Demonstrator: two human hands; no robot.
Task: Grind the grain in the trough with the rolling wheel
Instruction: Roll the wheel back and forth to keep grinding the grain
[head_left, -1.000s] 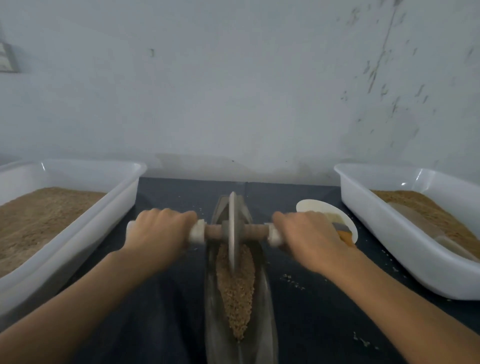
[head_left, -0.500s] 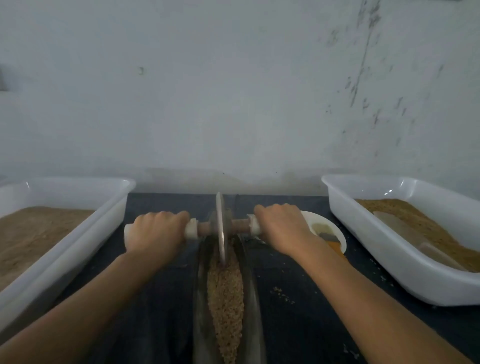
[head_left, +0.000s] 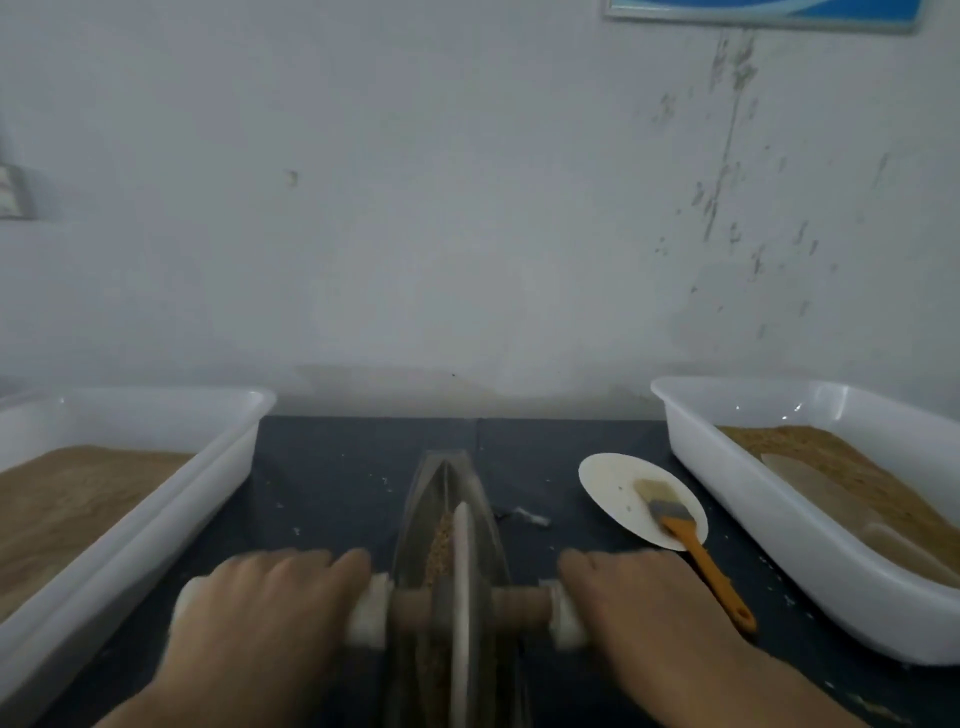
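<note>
Left hand (head_left: 265, 613) and right hand (head_left: 639, 608) each curled tight around one white-wrapped end of the wooden axle (head_left: 519, 605), knuckles up. This two-sided hold likely kept the thin grey metal rolling wheel (head_left: 461, 582) upright and centred in its groove, with equal downward load. The wheel sat at the near end of the narrow boat-shaped metal trough (head_left: 441, 478), which ran away from the person on the dark blue tabletop (head_left: 337, 467). Brown grain (head_left: 439, 540) showed in the groove just left of the wheel; the far tip looked mostly bare. Grain was blurred, so how finely ground it was could not be judged.

A few spilled flecks lay either side. Right of the trough, a round white plate (head_left: 613, 493) held an orange-handled brush (head_left: 685, 540), handle overhanging the rim toward the right hand; probably parked there for sweeping stray meal.

Further out, a left white plastic bin (head_left: 223, 467) held brown grain or meal. A right white plastic bin (head_left: 727, 483) held similar brown material plus a pale scoop-like piece, unclear. Pale scuffed wall (head_left: 467, 208) behind.
</note>
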